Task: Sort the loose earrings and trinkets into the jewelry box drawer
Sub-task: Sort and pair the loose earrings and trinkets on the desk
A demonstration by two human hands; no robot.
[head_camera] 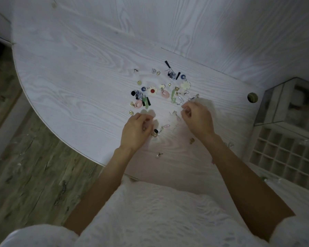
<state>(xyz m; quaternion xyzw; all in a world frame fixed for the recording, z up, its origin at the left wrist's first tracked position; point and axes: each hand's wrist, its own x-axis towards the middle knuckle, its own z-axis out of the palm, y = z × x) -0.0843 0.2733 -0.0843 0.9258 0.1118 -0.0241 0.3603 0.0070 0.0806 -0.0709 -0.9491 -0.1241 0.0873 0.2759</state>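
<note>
Matt whitewashed wood-grain table (78, 82); on it, glossy white flower-shaped earring (152, 90); beside the table, mirrored glass jewelry box (275, 104).

White wood-grain table (64, 72), wooden floor (25, 175).

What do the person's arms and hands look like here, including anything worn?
Both hands, left and right, are bare: no gloves, and no rings or watch that I can make out. The forearms are uncovered; a white textured top with short fluffy sleeves covers the torso.
</note>
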